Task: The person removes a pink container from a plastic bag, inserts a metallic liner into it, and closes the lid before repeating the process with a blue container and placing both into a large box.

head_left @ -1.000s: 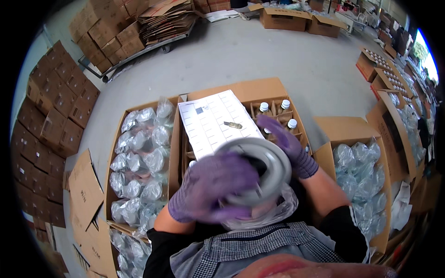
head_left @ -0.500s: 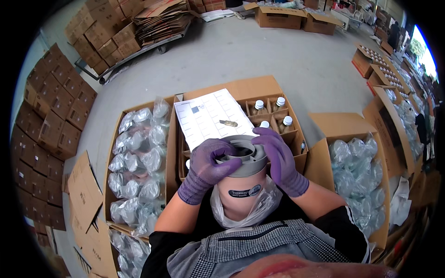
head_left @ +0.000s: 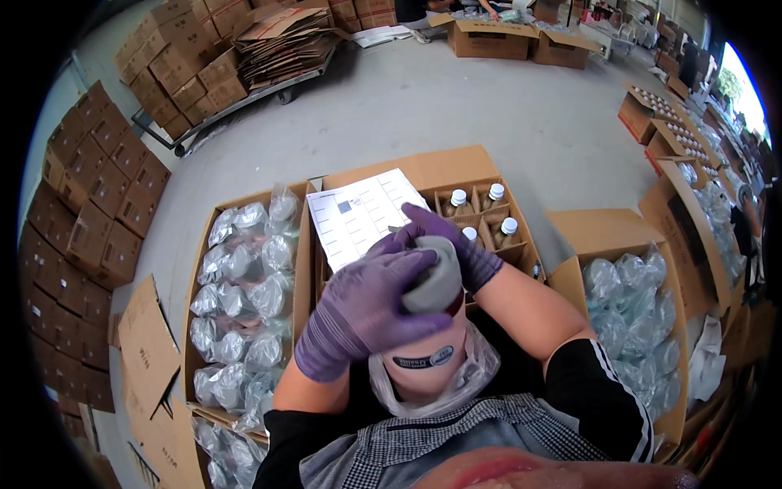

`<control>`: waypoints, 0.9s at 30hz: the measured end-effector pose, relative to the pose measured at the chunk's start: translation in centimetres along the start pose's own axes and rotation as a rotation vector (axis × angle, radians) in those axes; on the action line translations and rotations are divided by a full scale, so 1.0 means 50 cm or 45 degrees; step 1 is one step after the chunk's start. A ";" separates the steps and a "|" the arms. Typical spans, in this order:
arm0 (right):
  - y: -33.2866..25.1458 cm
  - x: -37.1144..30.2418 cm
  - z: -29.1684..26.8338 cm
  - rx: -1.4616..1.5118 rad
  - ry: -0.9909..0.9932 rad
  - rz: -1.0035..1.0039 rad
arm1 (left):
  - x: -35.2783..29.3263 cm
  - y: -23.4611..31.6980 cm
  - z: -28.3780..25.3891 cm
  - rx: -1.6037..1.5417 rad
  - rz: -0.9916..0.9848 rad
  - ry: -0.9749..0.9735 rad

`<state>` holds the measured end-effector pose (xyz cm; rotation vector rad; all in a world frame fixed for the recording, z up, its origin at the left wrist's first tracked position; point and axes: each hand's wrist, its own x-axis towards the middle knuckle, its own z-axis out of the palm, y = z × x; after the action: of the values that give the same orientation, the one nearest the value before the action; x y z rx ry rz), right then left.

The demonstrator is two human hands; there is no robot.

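Note:
A pink flask (head_left: 422, 352) with a dark oval label stands in front of my body, a clear plastic bag (head_left: 481, 371) gathered round its lower part. On its top, a grey lid (head_left: 436, 281) sits tilted, with a dark reddish strip showing beneath its right side. My left hand (head_left: 362, 297), in a purple glove, is closed round the lid's near left side. My right hand (head_left: 448, 236), gloved alike, grips the lid from the far side, partly hidden behind it. A printed white sheet (head_left: 358, 212) lies just beyond on a divided carton.
White-capped bottles (head_left: 494, 194) stand in the divided carton (head_left: 456, 159). Cartons of plastic-wrapped items flank me, one left (head_left: 204, 269) and one right (head_left: 672, 367). Flattened cardboard (head_left: 148, 342) leans at left. Stacked boxes (head_left: 106, 187) and a loaded trolley (head_left: 244, 102) stand farther off.
The grey lid, level before with its ringed top showing, is now tilted. My left hand has come over its near side, and my right hand has moved left to its far side.

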<state>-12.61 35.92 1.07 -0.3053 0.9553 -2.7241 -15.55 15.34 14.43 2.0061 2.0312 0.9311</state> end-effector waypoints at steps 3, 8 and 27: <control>-0.022 0.042 -0.062 0.243 0.262 0.103 | 0.032 -0.045 0.003 -0.305 -0.470 0.058; -0.072 0.056 -0.117 -0.488 0.809 -0.812 | 0.102 -0.299 0.042 -1.674 -0.765 0.357; 0.002 0.012 -0.007 -2.645 0.707 -1.214 | 0.078 -0.349 0.208 -2.725 -0.308 0.155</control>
<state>-13.25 35.90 0.81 -0.2603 4.0214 -0.7333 -25.66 23.79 -1.54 0.3977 0.2717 1.7584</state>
